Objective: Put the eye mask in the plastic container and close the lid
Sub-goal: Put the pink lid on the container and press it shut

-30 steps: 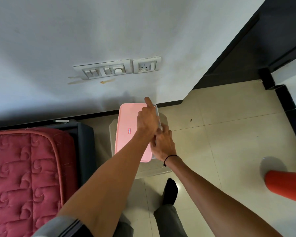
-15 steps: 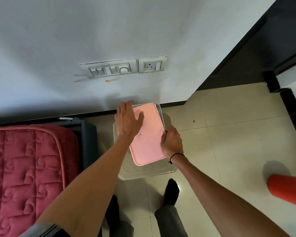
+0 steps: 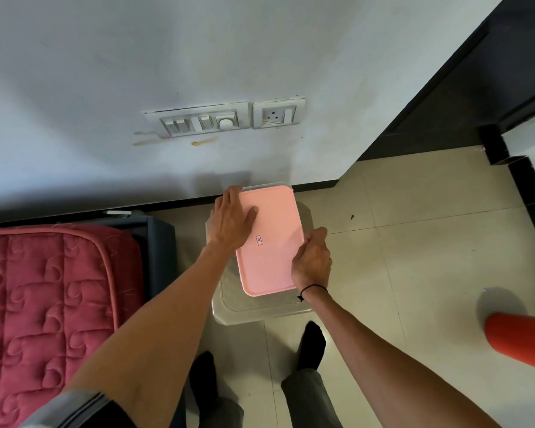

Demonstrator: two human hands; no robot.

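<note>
A pink lid [image 3: 269, 257] with a small sticker lies flat on top of the clear plastic container [image 3: 266, 185], of which only a thin rim shows at the far edge. My left hand [image 3: 232, 220] lies flat on the lid's far left part, with the thumb spread across the pink surface. My right hand [image 3: 312, 261] grips the lid's right edge, fingers curled over it. The eye mask is out of sight; the lid hides the inside of the container.
The container sits on a larger translucent plastic stand [image 3: 260, 310] on the tiled floor, close to the wall with its switch plate [image 3: 204, 120]. A red quilted mattress [image 3: 44, 304] lies at the left. An orange object [image 3: 522, 341] stands at the right. My feet are just below the stand.
The lid has come down from a tilted position to lie flat on the container. My left hand moved from its right edge to its far left part, and my right hand took the right edge.
</note>
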